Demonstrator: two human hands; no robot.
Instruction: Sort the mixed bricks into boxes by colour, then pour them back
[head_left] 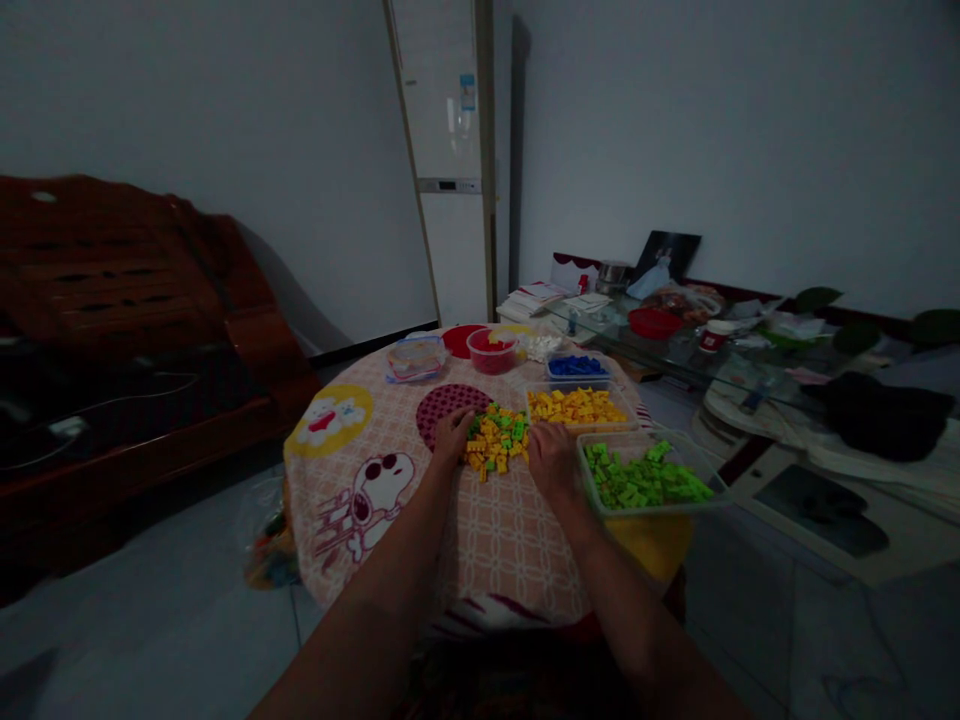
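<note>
Jumbled yellow and green blocks (495, 440) between my left hand (452, 437) and right hand (553, 460)
Dim feed: I can't tell whether either grips; patterned, cloth-draped table (517, 565), pale wall (712, 120).

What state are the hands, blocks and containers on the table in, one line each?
Block pile: loose, yellow and green mixed
Left hand: at pile's left edge, grip unclear
Right hand: at pile's right edge, grip unclear
Green-block tub: open
Yellow-block tub: open
Blue-block tub: open
Round bowl: open
Clear box: unclear

Head-worn view, facing forward and down, cloth-covered table (514, 545) close below
</note>
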